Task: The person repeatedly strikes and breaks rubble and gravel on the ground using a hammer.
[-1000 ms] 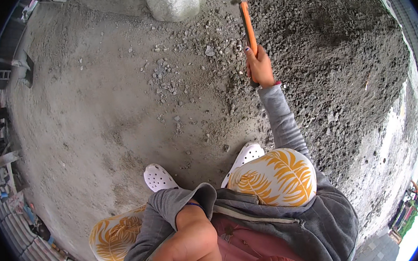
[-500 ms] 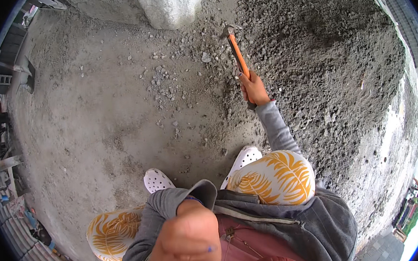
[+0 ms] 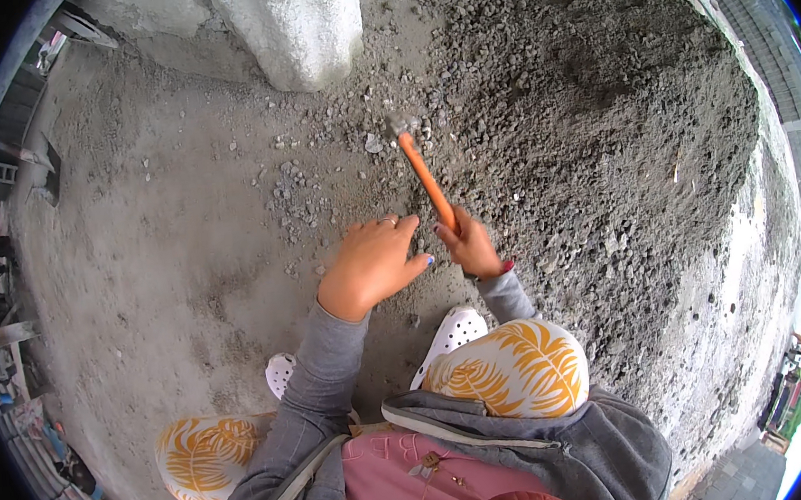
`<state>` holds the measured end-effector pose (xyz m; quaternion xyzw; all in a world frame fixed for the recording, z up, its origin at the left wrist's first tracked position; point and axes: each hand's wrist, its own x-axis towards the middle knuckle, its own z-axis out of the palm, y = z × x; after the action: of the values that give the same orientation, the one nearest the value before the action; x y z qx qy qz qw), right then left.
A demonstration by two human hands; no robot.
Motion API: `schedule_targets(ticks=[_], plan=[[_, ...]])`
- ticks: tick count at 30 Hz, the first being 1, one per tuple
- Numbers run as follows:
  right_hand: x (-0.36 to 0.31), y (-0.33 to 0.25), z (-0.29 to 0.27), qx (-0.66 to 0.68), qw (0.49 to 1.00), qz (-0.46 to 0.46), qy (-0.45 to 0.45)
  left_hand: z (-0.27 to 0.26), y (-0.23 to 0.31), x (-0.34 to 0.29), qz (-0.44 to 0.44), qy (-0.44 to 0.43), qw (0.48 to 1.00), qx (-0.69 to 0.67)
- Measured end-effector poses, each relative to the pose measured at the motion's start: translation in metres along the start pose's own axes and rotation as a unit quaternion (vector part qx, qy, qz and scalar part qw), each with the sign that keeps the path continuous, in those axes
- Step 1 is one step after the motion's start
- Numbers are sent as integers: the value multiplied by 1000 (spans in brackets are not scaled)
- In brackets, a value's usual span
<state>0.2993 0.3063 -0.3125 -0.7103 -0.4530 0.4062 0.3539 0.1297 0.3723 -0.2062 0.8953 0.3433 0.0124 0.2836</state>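
Currently, fingers of the right hand [image 3: 473,246] are clenched round the lower part of an orange-handled hammer [image 3: 428,179], thumb at its left side; fingers of the left hand [image 3: 367,264] are released, loosely extended and slightly bent, thumb apart and pointing rightward; a narrow gap lies between them and the handle. Hammer slants up and leftward from the right fist; its head is blurred, near a pale stone chip [image 3: 373,143]; whether it rests or is raised cannot be told.

Edges: a pale rock-like block [image 3: 306,44] bounds the space beyond the hammer head; a dark gravel bed [image 3: 617,117] spreads to the right; smooth dusty ground [image 3: 170,232] gives wide room to the left; nearer in, the white clogs [image 3: 455,333] and patterned right knee [image 3: 525,363] limit movement.

Pose: both forearms wear grey sleeves [image 3: 321,371]; the left reaches up and slightly rightward, back of hand uppermost, wrist bent inward; the right is partly hidden by the knee, its hand about level with the left.
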Motion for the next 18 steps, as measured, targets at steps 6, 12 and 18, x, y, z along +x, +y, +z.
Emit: schedule_targets(ticks=[6,12,18], plan=[[-18,6,26,102,988,11,-120,-16,17,-4,31,-21,999,-10],[-15,-20,24,137,973,46,-182,-58,16,-16,26,70,995,-73],[-4,-72,-1,116,979,87,-140,-108,-11,-33,93,196,962,-163]])
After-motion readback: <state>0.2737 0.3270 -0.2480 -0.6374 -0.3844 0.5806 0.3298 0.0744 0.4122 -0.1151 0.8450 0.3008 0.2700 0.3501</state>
